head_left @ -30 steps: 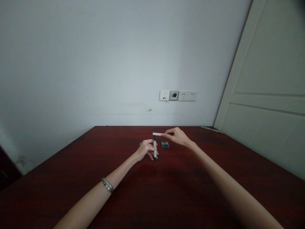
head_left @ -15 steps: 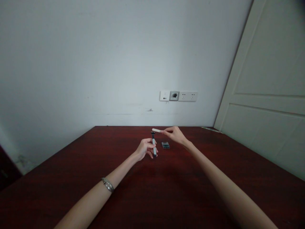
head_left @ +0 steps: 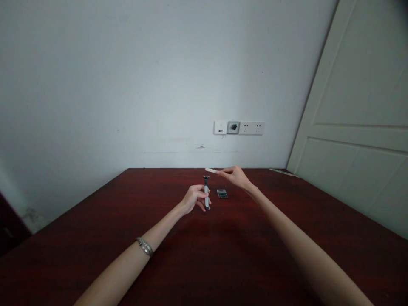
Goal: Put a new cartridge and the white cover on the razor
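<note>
My left hand point(head_left: 194, 199) is closed around the grey handle of a razor point(head_left: 206, 197), held upright with its dark head at the top. Thumb and fingers of my right hand point(head_left: 235, 177) pinch a slim white stick point(head_left: 211, 170), which points left. The stick's tip is just above the razor head, with a small gap between them. My fingers cover the stick's right end. A small clear case point(head_left: 222, 194) with dark pieces in it lies on the table, between the razor and my right forearm.
The dark red wooden table point(head_left: 204, 259) runs back to a white wall point(head_left: 127, 85) with sockets point(head_left: 251, 128). On the right stands a pale panelled door point(head_left: 357, 106). A thin strip point(head_left: 283, 173) lies near the table's back right corner.
My right hand has lifted the white stick slightly, so it is further above the razor head. My left hand and the razor have hardly moved.
</note>
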`<state>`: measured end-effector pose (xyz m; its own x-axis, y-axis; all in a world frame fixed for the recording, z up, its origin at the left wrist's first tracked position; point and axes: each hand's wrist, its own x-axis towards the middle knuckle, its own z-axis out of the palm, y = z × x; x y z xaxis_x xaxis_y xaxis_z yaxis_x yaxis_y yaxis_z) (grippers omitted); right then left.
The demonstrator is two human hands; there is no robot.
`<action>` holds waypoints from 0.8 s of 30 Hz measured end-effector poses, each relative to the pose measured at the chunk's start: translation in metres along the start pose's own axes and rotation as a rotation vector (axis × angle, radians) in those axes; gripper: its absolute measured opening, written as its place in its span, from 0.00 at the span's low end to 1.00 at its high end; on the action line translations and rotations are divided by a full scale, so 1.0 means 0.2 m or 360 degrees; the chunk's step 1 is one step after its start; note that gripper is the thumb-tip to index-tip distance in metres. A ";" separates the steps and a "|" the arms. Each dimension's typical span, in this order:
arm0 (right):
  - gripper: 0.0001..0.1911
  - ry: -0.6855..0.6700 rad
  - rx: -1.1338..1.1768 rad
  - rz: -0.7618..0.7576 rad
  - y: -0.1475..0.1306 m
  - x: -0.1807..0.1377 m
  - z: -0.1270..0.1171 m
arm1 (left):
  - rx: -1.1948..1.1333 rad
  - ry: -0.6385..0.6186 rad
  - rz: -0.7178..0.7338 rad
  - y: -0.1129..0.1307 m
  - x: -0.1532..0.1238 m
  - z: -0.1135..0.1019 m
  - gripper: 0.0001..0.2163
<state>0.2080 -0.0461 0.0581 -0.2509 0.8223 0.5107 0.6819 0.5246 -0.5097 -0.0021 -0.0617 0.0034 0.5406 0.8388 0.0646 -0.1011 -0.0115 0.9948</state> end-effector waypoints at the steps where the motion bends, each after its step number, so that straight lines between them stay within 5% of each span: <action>1: 0.27 -0.0057 0.0018 -0.0033 0.00 0.00 0.00 | 0.0007 -0.0002 -0.0003 0.00 0.00 0.00 0.13; 4: 0.27 -0.0179 0.0012 -0.0045 -0.01 0.01 -0.02 | 0.0026 -0.0005 -0.0004 0.01 -0.01 -0.01 0.13; 8: 0.28 0.0006 -0.0049 0.0068 0.00 0.01 -0.04 | 0.0045 -0.0007 -0.0012 0.02 -0.01 -0.02 0.13; 13: 0.28 -0.0167 0.0028 0.0017 0.01 -0.01 -0.04 | 0.0037 0.0009 0.0011 0.03 -0.01 -0.02 0.13; 17: 0.29 0.0031 0.0027 0.0083 0.02 -0.02 -0.04 | 0.0045 0.0017 -0.0001 0.03 -0.01 -0.02 0.13; 21: 0.29 -0.0177 0.0163 0.0019 0.02 -0.03 -0.03 | 0.0030 -0.0010 0.0014 0.03 -0.01 -0.03 0.13; 24: 0.29 -0.0016 0.0095 0.0144 0.05 -0.02 -0.03 | 0.0040 -0.0042 -0.0006 0.04 -0.01 -0.03 0.13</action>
<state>0.2204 -0.0456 0.0541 -0.1974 0.8688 0.4540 0.6601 0.4602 -0.5937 -0.0095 -0.0594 0.0101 0.5629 0.8241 0.0626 -0.0780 -0.0225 0.9967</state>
